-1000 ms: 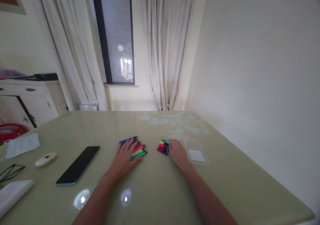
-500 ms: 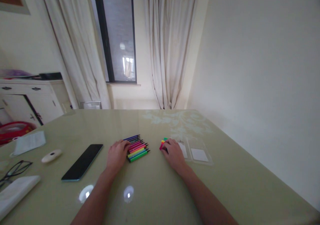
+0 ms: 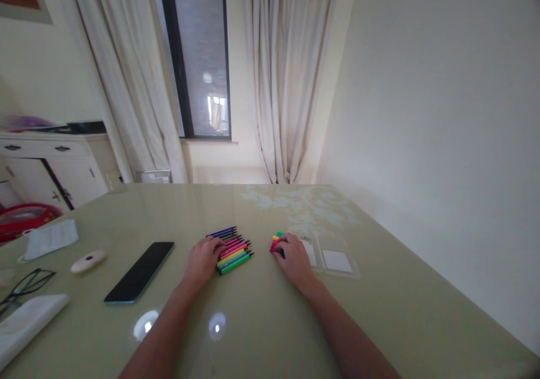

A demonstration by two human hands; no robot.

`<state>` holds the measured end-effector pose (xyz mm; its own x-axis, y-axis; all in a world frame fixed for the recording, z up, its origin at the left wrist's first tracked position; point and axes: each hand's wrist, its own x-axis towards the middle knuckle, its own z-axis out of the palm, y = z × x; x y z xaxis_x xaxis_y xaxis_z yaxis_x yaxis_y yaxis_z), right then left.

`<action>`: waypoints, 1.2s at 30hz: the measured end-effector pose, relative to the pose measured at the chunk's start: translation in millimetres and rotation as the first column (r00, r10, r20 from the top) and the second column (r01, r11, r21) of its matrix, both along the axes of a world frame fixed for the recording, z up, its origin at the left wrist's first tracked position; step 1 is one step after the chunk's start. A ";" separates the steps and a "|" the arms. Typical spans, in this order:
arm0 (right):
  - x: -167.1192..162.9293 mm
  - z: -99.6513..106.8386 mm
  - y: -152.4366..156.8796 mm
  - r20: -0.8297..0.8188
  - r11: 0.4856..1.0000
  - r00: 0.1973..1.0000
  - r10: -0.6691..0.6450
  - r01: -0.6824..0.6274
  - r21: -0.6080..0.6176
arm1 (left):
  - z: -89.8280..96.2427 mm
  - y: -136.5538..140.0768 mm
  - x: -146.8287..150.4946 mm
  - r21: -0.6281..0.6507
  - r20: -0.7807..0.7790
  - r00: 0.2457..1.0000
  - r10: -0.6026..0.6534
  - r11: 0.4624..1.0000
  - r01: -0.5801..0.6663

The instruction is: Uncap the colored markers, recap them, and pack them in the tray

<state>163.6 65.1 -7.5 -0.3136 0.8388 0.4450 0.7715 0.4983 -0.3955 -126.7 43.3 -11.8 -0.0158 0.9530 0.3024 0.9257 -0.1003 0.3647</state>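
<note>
The row of markers (image 3: 234, 251) lies flat on the counter (image 3: 270, 323), the barrels side by side with their dark tips bare and all turned to the right. Laid this way, the colours can be told apart at a glance, and the blunt ends fall on the side of the left hand (image 3: 205, 260). That hand rests at the row's left edge, fingers bent over the blunt ends, probably to steady them and keep the barrels lined up. Whether its grip is clamped on one marker or merely touching several, I cannot tell.

Right of the row, a short gap away, the right hand (image 3: 294, 258) curls over a cluster of bright caps (image 3: 274, 242), as they appear to be. Its thumb and fingers bend in around them, perhaps to gather the small pieces; the fingers hide whether the grip is closed on any.

Farther right of the row, a clear case (image 3: 333, 243) lies flat, partly hidden by the right hand; a white card (image 3: 336, 261) shows within it. Left of the row, apart from the left hand, lie a dark phone (image 3: 140, 272) and a white oval object (image 3: 88, 261), seemingly kept aside from both hands.
</note>
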 end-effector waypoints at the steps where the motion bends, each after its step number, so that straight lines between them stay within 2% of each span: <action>1: 0.1 -0.6 0.2 -0.006 1.000 1.000 -0.001 0.001 0.003 | 0.6 -0.2 1.1 0.008 0.007 1.000 -0.010 1.000 0.010; 6: 0.3 -0.3 0.1 -0.008 1.000 1.000 -0.007 0.007 -0.008 | 4.8 -3.2 10.4 -0.012 -0.015 0.998 -0.067 0.998 0.067; 15: -0.5 2.7 -2.2 -0.010 0.999 1.000 -0.029 0.028 -0.040 | 8.7 -7.0 15.2 -0.114 -0.130 0.992 -0.002 0.993 -0.013; 22: -0.5 2.2 -2.1 0.002 0.998 0.999 -0.047 0.047 -0.035 | 1.9 -4.7 11.6 -0.099 -0.101 0.995 -0.021 0.995 0.011; 26: -0.5 0.7 -2.7 -0.005 0.999 0.999 -0.046 0.046 -0.027 | 1.3 -2.9 13.8 -0.026 0.013 1.000 -0.017 1.000 0.018; 29: -1.1 -1.2 -2.2 -0.017 0.999 0.999 -0.040 0.040 -0.023 | 2.9 -1.1 17.3 -0.008 0.188 0.982 -0.031 0.999 0.034; 33: -1.1 -0.6 0.4 -0.109 1.000 0.994 0.010 -0.011 -0.004 | 7.9 -3.2 24.5 0.021 0.450 0.886 -0.110 0.993 0.112; 36: 0.9 2.8 1.4 -0.276 0.994 0.955 0.104 -0.105 0.010 | 14.3 -9.1 32.2 0.106 0.537 0.820 -0.199 0.980 0.168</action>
<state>164.4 66.5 -4.7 -0.2650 0.8105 0.5223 0.5757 0.5675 -0.5887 -94.5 34.2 2.5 -0.0186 0.9381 0.3458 0.5420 -0.2812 0.7919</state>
